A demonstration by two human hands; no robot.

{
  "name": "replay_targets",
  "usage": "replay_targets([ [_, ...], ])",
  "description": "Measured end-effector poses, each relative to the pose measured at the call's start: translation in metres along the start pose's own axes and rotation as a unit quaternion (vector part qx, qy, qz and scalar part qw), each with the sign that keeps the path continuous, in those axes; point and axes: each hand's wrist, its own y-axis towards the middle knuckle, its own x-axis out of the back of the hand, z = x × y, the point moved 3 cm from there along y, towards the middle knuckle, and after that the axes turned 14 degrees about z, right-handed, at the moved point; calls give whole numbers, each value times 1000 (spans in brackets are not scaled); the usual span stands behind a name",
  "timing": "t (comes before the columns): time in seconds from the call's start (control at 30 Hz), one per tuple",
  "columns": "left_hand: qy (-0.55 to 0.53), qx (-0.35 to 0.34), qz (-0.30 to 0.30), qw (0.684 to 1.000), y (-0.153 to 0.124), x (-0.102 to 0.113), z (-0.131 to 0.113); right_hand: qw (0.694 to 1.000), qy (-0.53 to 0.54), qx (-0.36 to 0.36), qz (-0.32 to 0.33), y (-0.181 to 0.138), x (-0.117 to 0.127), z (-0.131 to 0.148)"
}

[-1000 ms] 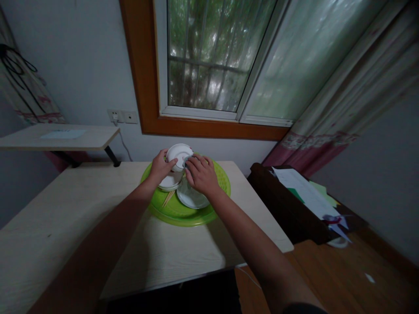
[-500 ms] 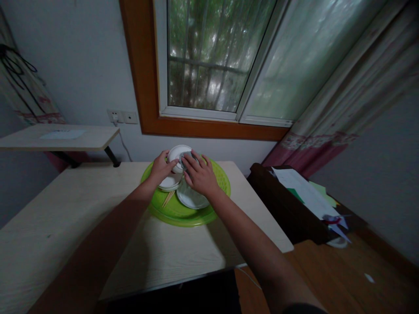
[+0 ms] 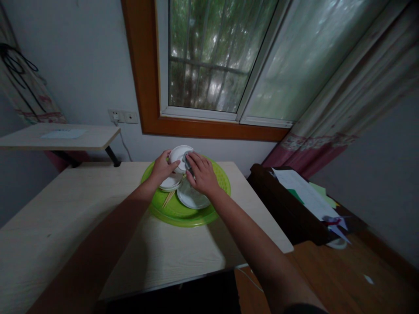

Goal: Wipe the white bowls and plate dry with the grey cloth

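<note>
Head view: left fingers [image 3: 173,166] grasping one white bowl [image 3: 178,153], right fingers [image 3: 197,162] one grey cloth [image 3: 187,163]; one tray [image 3: 186,219] beneath.

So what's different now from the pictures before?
The right hand and the grey cloth, which reached further left over the white bowl half a second ago, have slid back slightly rightward. Nothing was taken or let go; the left hand still holds the bowl. The green tray, plate and chopsticks stayed put.

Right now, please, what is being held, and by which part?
Left hand: white bowl, by its left side. Right hand: grey cloth; gripped part hidden.
</note>
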Motion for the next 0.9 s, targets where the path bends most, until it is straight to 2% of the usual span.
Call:
replay_targets([
  [0.17, 15, -22, 40, 999, 0, -6, -1, 1000, 0, 27, -3, 0, 1, 2],
  [0.3, 31, -45, 61, 997, 0, -10, 0, 1000, 4, 22, -9, 1, 3, 2],
  [0.47, 11, -42, 28, 999, 3, -8, 9, 998, 30, -36, -36, 1, 4, -5],
  [0.63, -36, -37, 12, 999, 3, -3, 10, 990, 77, -100, -66, -1, -5, -24],
  [0.77, -45, -26, 16, 999, 3, -3, 8, 985, 120, -99, -70, -1, -12, -33],
  [0.9, -27, -25, 17, 999, 3, -4, 8, 987, 118, -75, -81, -1, -9, -30],
])
